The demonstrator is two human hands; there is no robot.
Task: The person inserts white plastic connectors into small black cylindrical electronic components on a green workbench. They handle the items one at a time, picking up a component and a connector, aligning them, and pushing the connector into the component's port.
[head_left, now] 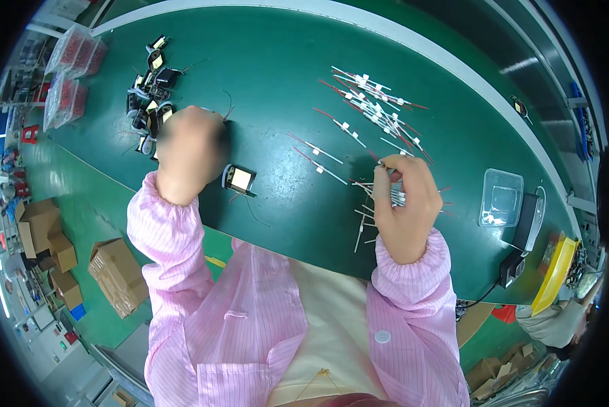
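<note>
My left hand is over the left of the green table, beside a cluster of small black devices with pale yellow faces. Its fingers are blurred and hidden, with thin wires and a dark edge showing past them. One black device lies alone just right of this hand, wires trailing from it. My right hand is closed in a pinch, thumb and forefinger on a thin wire lead whose red end shows. Under and around it lie white and red wire leads; a larger pile of leads lies farther back.
Clear plastic tubs with red contents stand at the table's left edge. A clear open tray and a black box-like device with a cable sit at the right, near a yellow bin. Cardboard boxes stand on the floor.
</note>
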